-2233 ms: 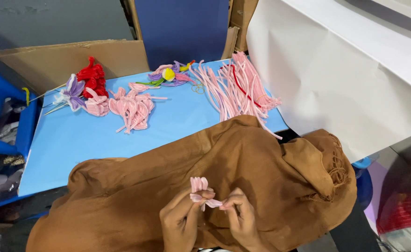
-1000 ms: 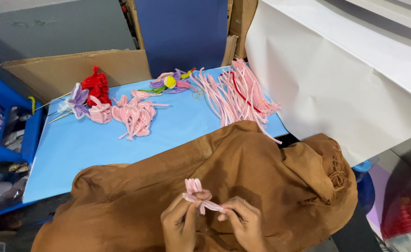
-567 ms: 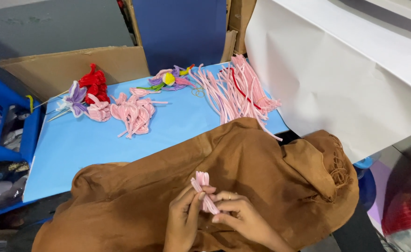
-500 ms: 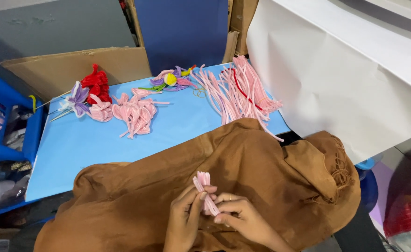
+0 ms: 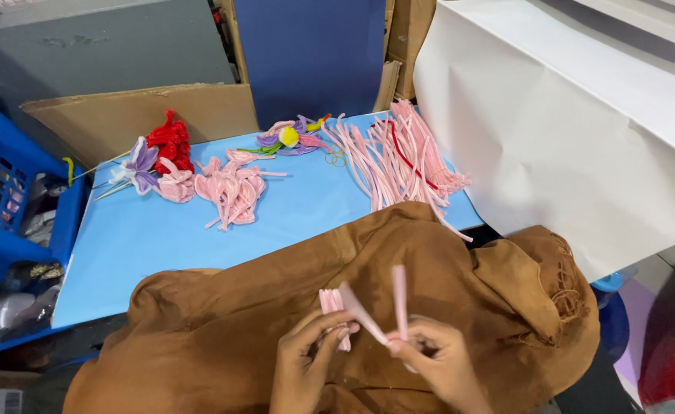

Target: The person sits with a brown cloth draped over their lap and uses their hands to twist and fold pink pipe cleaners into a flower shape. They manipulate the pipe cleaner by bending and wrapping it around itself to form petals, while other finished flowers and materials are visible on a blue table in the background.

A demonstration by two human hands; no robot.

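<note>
Both of my hands work a small bundle of pink pipe cleaners over a brown cloth on my lap. My left hand pinches the folded loops of the bundle. My right hand holds the two free ends, which stick up in a V. On the blue table beyond lie a heap of folded pink petals, a pile of straight pink pipe cleaners, a red flower, a purple flower and a purple and yellow flower.
A blue plastic crate stands at the left. Brown cardboard and a dark blue panel rise behind the table. A large white sheet covers something at the right, close to the table's edge.
The bundle was turned and two pipe cleaner ends pulled out, so they now stand up in a V. My right hand shifted right and lower; my left hand stayed on the loops.
</note>
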